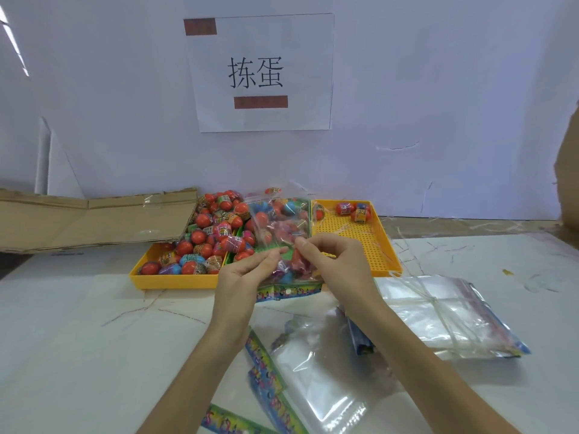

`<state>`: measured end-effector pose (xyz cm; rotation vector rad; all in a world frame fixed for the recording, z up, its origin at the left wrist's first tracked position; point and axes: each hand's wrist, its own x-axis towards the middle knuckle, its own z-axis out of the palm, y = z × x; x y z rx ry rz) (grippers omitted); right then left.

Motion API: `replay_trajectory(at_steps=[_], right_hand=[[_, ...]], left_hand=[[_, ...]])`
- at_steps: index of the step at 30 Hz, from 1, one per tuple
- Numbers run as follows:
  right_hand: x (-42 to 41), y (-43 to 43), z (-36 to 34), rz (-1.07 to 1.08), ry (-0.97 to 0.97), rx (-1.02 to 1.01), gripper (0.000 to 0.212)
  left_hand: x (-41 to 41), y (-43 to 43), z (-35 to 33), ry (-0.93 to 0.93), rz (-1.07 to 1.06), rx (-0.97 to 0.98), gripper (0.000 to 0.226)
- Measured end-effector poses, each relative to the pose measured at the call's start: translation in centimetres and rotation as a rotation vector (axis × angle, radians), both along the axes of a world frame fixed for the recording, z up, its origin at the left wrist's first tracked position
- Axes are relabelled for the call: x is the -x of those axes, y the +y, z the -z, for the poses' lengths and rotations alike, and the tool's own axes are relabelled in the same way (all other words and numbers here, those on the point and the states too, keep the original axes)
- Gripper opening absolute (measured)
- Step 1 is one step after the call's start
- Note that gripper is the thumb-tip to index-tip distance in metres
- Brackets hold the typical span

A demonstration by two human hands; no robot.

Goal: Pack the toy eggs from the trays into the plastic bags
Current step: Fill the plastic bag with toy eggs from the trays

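Bag held up over the trays, both hands at its middle.

Left yellow tray (pixel 175 281) heaped with toy eggs (pixel 200 238); right yellow tray (pixel 387 242) beside it nearly bare. In front of both, a clear plastic bag (pixel 279 227), part-filled, floppy and slick, probably light. Left hand (pixel 247 270) and right hand (pixel 332 261) fingers pinch its film; judged safer gripped at the printed header.

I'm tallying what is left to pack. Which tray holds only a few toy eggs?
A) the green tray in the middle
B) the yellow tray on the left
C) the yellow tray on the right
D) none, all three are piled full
C: the right yellow tray shows mostly bare gridded floor with a few toy eggs at its far end, while the left yellow tray is heaped.
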<state>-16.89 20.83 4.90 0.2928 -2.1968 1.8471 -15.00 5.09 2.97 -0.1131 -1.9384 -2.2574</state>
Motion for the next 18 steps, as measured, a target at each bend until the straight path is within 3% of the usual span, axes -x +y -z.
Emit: replay_trajectory(at_steps=[3, 7, 13, 18], right_hand=[[-0.19, -0.14, -0.22, 0.001, 0.004, 0.026, 0.024], [-0.24, 0.16, -0.57, 0.002, 0.0, 0.103, 0.004], [-0.39, 0.23, -0.86, -0.044, -0.02, 0.126, 0.017], [-0.58, 0.11, -0.95, -0.082, -0.005, 0.115, 0.014]], left_hand=[[-0.03, 0.1, -0.09, 0.033, -0.024, 0.018, 0.035], [0.1, 0.08, -0.08, 0.021, -0.086, 0.038, 0.047], [-0.07, -0.34, -0.2, -0.13, 0.047, 0.001, 0.036], [-0.36, -0.06, -0.27, -0.125, 0.164, -0.032, 0.048]])
